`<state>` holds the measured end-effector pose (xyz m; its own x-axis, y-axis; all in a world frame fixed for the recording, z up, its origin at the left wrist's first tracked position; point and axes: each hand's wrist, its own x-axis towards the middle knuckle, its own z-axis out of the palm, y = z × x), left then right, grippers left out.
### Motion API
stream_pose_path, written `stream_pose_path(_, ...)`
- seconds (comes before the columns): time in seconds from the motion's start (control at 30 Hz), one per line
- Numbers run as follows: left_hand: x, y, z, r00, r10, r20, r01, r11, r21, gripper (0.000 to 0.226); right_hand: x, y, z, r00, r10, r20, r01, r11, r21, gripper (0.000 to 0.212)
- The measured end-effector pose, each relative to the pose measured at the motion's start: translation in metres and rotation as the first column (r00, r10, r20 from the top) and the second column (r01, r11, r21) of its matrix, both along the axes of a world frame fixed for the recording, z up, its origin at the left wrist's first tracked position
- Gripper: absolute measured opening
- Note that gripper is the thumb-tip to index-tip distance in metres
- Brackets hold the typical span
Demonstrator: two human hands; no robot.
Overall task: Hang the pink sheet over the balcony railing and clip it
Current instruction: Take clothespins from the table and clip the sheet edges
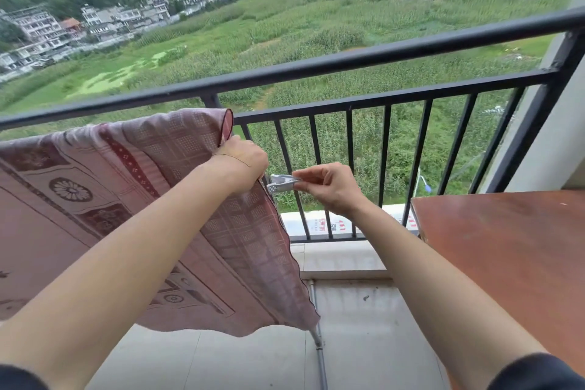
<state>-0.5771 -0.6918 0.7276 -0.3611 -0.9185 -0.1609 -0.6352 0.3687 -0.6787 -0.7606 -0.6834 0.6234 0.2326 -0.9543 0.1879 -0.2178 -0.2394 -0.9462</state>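
I count one sheet [104, 187], pink and patterned, draped over the second bar of the railing [348, 58], just under the top bar. Its near half hangs towards me. My left grip [242, 161] is clenched on the sheet's right edge, close below that bar. My right grip [329, 187] pinches one pale clip [281, 184] by its tail, nose pointing at that edge, just beside the left grip. I cannot tell if it touches the cloth. One brown desk [506, 263] stands at right. One grey pipe [320, 355] lies on the floor [364, 326].
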Motion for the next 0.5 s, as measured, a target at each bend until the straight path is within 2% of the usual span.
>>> stream_pose_path(0.1, 0.001, 0.002, 0.000, 1.000, -0.021, -0.005, 0.021, 0.999, -0.030, 0.021, -0.003, 0.001, 0.000, 0.999, 0.018, -0.034, -0.017, 1.000, 0.020, 0.030)
stream_pose_path(0.27, 0.005, 0.000, -0.002, 0.997, -0.006, -0.071, 0.006, 1.000, -0.012, 0.032, 0.021, 0.005, 0.002, 0.995, 0.080, -0.060, -0.077, 0.995, 0.057, 0.031)
stream_pose_path(0.4, 0.008, 0.001, -0.001, 0.986, -0.017, -0.165, 0.019, 1.000, 0.011, 0.016, 0.042, 0.001, 0.000, 0.996, 0.090, -0.025, -0.087, 0.991, 0.098, 0.034)
stream_pose_path(0.5, 0.010, 0.001, 0.000, 0.979, -0.021, -0.202, 0.027, 0.999, 0.030, 0.019, 0.039, -0.002, -0.003, 0.992, 0.128, 0.022, -0.130, 0.977, 0.167, 0.042)
